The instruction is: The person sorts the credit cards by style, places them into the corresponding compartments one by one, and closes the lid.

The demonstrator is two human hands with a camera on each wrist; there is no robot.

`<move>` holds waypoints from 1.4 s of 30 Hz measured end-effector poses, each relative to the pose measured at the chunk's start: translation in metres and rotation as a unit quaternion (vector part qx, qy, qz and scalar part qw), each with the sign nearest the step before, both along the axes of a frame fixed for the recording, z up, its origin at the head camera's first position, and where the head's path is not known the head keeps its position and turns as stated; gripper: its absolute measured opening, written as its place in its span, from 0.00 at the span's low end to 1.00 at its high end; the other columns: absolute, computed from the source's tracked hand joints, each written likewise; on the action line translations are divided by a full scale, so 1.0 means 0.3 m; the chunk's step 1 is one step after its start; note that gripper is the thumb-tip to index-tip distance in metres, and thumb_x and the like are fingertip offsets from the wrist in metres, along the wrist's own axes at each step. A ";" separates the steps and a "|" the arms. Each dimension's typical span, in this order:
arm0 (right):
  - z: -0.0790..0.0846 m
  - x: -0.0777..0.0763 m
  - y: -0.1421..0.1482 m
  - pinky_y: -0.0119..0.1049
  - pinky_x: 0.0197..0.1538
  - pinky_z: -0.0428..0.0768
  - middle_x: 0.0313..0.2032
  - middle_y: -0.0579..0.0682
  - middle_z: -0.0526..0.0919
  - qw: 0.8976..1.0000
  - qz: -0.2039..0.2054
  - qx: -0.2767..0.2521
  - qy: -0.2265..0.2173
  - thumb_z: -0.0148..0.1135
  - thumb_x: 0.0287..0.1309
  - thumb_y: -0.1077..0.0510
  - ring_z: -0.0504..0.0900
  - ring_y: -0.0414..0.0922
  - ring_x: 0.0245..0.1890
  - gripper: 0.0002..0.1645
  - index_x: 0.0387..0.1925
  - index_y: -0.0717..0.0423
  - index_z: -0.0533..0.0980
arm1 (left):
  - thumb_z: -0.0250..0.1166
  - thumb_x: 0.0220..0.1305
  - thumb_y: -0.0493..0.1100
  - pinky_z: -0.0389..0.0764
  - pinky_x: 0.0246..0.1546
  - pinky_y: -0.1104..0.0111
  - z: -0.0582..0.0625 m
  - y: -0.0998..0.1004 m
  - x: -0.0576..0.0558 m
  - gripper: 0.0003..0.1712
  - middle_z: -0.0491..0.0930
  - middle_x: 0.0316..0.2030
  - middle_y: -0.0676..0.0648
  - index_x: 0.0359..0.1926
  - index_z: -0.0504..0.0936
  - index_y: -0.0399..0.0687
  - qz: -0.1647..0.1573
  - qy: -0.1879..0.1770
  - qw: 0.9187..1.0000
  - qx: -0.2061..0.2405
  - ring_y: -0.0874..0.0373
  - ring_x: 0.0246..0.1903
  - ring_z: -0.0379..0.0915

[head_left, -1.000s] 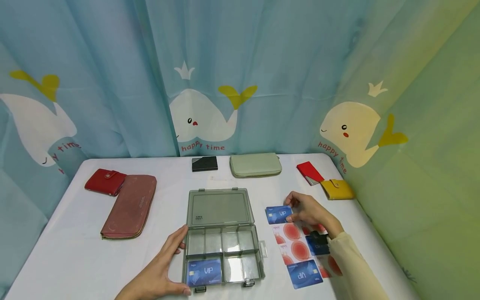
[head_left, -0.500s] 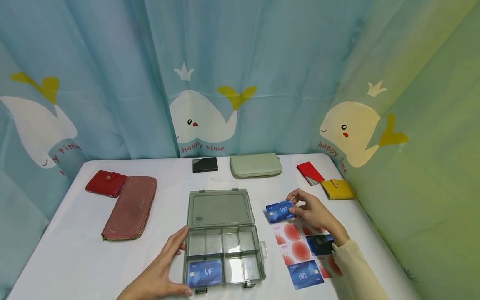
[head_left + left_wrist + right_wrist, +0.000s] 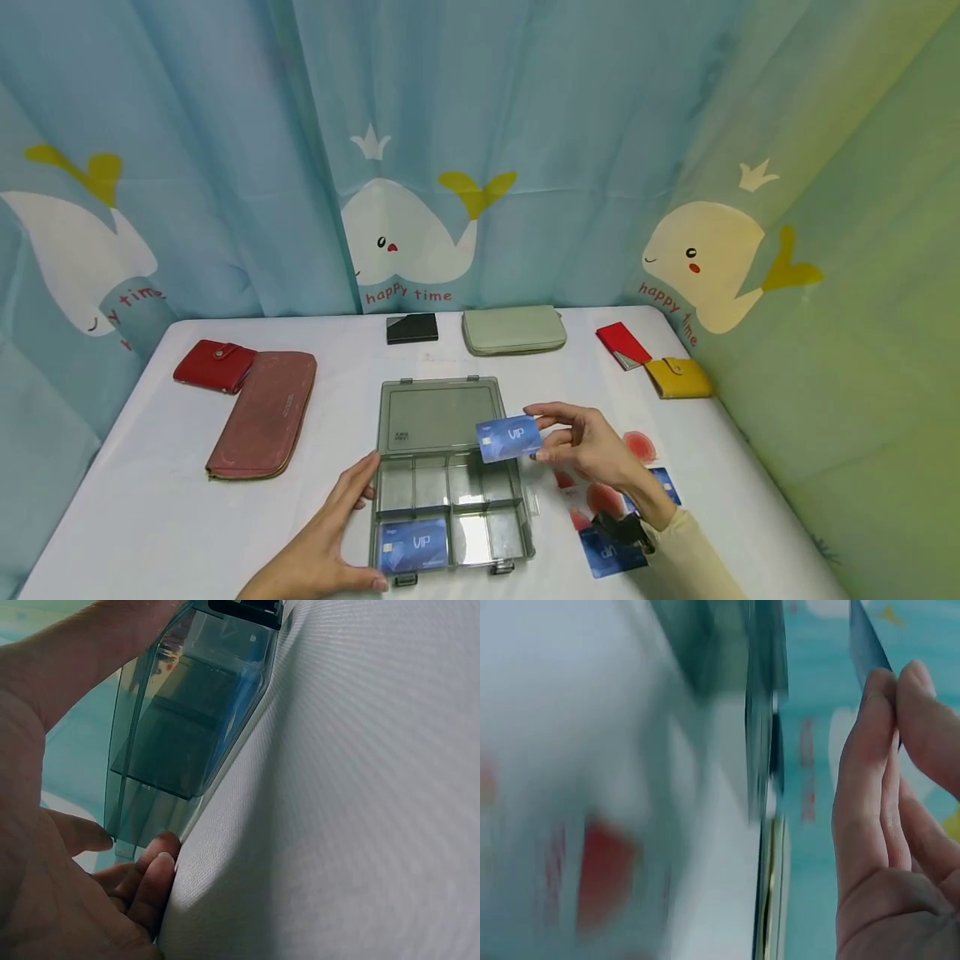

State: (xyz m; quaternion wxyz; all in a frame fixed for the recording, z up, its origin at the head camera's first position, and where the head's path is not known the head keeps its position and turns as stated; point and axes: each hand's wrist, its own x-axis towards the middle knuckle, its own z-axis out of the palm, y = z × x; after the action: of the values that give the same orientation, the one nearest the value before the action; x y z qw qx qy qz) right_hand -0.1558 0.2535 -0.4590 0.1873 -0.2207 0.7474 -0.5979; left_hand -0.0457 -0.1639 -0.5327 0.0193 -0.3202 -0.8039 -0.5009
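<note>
In the head view, my right hand (image 3: 592, 446) pinches a blue VIP card (image 3: 508, 438) by its right end, in front of the box's raised lid. The right wrist view shows the card (image 3: 868, 645) edge-on between thumb and fingers. A grey-green see-through compartment box (image 3: 453, 508) lies with its lid (image 3: 438, 412) folded back. Its front left compartment contains another blue VIP card (image 3: 414, 545). My left hand (image 3: 322, 533) grips the box's left side, thumb at the front corner. In the left wrist view, curled fingertips (image 3: 154, 881) touch the box wall (image 3: 172, 735).
Right of the box lie red-and-white cards (image 3: 603, 498) and a blue card (image 3: 611, 554), partly under the right arm. Wallets ring the table: brown (image 3: 262, 417), red (image 3: 215, 365), green (image 3: 514, 330), yellow (image 3: 678, 377). A black card holder (image 3: 412, 328) and red one (image 3: 622, 345) lie at the back.
My right hand has lifted the blue VIP card off the card group on the right and carried it left to the box. The left hand stays where it was.
</note>
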 end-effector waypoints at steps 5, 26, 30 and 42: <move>-0.004 0.067 -0.100 0.30 0.42 0.87 0.50 0.64 0.81 0.999 0.028 -0.035 -0.010 0.76 0.59 0.68 0.90 0.38 0.38 0.40 0.69 0.75 0.70 | 0.88 0.46 0.57 0.72 0.65 0.73 -0.002 0.003 -0.001 0.80 0.51 0.79 0.32 0.84 0.44 0.32 -0.004 0.002 1.000 0.001 0.58 0.60 0.67; -0.081 0.247 -0.362 0.35 0.34 0.89 0.36 0.56 0.89 0.990 0.099 0.020 0.096 0.85 0.52 0.58 0.86 0.30 0.29 0.30 0.56 0.61 0.83 | 0.88 0.46 0.56 0.74 0.64 0.71 0.000 0.009 0.002 0.79 0.50 0.80 0.32 0.85 0.44 0.38 0.000 -0.021 1.000 -0.004 0.58 0.61 0.67; -0.072 0.257 -0.381 0.28 0.30 0.85 0.36 0.49 0.87 0.980 0.089 0.067 0.165 0.87 0.49 0.54 0.82 0.26 0.27 0.30 0.53 0.56 0.84 | 0.88 0.46 0.55 0.74 0.64 0.71 0.003 0.007 0.003 0.79 0.50 0.80 0.30 0.85 0.44 0.37 0.002 -0.020 1.000 -0.004 0.58 0.61 0.67; -0.023 0.231 -0.358 0.25 0.30 0.82 0.43 0.50 0.79 0.970 0.136 0.121 0.162 0.89 0.44 0.52 0.77 0.24 0.26 0.40 0.60 0.52 0.83 | 0.88 0.46 0.56 0.72 0.63 0.73 -0.011 -0.006 0.001 0.79 0.50 0.80 0.33 0.84 0.45 0.31 -0.004 0.018 1.000 0.010 0.58 0.60 0.67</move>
State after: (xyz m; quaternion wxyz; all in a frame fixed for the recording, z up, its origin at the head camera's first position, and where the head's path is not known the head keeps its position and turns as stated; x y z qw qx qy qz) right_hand -0.0866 0.1461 -0.4657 0.1687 -0.3902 0.7975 -0.4282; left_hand -0.0452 -0.1658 -0.5360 0.0353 -0.3318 -0.7970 -0.5035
